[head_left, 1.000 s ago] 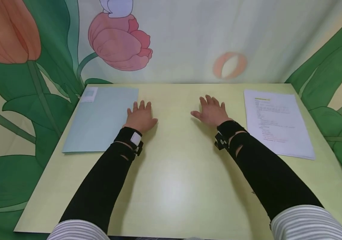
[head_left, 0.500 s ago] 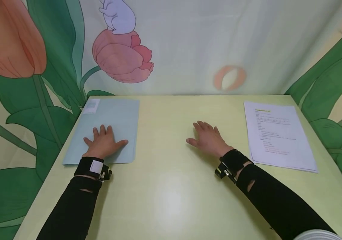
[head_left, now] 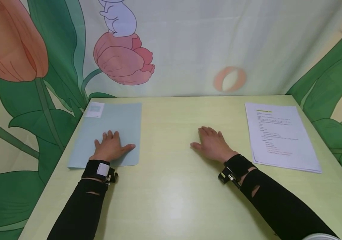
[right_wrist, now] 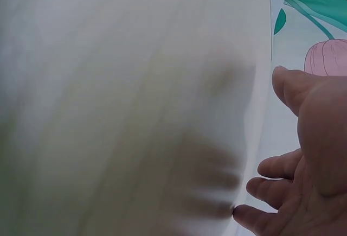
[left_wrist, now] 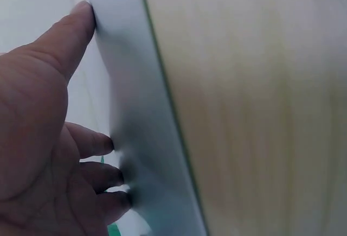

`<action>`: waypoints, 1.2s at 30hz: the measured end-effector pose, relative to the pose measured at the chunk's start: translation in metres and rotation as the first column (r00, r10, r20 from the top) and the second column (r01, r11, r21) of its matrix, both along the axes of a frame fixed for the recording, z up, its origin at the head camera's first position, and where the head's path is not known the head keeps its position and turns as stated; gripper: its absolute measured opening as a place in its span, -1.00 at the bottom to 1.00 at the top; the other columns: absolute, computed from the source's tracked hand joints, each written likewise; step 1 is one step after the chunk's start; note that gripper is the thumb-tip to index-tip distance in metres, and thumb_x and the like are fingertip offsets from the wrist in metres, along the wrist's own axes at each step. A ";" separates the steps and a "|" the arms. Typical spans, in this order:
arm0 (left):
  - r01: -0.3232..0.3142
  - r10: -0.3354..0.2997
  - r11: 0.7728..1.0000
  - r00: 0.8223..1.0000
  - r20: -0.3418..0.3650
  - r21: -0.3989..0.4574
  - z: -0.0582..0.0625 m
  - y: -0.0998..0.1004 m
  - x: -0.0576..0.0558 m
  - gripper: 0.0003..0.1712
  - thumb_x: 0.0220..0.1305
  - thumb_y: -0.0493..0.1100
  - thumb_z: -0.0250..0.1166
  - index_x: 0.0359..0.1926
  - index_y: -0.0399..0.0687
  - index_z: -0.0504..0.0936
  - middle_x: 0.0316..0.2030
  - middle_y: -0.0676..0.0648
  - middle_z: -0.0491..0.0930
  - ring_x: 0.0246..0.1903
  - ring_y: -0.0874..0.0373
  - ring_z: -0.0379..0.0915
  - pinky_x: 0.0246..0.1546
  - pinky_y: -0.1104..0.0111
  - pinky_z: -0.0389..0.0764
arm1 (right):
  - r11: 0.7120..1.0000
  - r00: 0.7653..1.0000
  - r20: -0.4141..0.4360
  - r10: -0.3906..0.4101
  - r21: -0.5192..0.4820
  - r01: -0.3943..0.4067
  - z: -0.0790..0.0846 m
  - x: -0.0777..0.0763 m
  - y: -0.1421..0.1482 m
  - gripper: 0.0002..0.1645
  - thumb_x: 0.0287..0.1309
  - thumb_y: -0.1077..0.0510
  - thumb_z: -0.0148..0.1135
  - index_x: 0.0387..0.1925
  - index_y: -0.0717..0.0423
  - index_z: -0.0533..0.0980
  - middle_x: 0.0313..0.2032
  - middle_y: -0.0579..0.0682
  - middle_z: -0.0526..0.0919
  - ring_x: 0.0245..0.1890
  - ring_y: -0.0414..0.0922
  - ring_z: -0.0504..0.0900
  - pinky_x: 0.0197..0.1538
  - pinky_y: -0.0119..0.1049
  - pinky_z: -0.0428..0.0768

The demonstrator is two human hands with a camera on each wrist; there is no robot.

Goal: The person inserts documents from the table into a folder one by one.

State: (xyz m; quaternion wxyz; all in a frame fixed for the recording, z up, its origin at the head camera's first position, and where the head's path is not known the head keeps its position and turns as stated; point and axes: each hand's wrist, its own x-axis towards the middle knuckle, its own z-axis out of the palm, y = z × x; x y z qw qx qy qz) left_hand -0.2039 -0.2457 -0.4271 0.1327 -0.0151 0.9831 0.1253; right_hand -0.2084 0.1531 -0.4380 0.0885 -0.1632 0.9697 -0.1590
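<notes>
Left hand now farther left, on blue folder, flat at left of table; grip spread, pinching nothing. Right hand likewise, over table. Folder likely light, bendy (maybe slick): best hold, right edge.

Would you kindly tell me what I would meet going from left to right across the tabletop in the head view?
Pale blue folder, right hand, printed sheets. The left hand is left out because it overlaps the folder.
</notes>
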 end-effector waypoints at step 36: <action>0.499 -0.503 0.861 0.864 -0.021 -0.094 -0.001 0.199 0.048 0.26 0.29 0.61 0.19 0.66 -0.16 0.11 0.65 -0.29 0.01 0.66 -0.24 -0.14 0.59 -0.22 -0.07 | 0.989 0.998 -0.005 -0.066 -0.134 0.064 -0.002 0.017 0.013 -0.27 0.57 0.09 0.07 0.50 0.52 0.20 0.50 0.46 0.29 0.58 0.35 0.18 0.57 0.32 0.08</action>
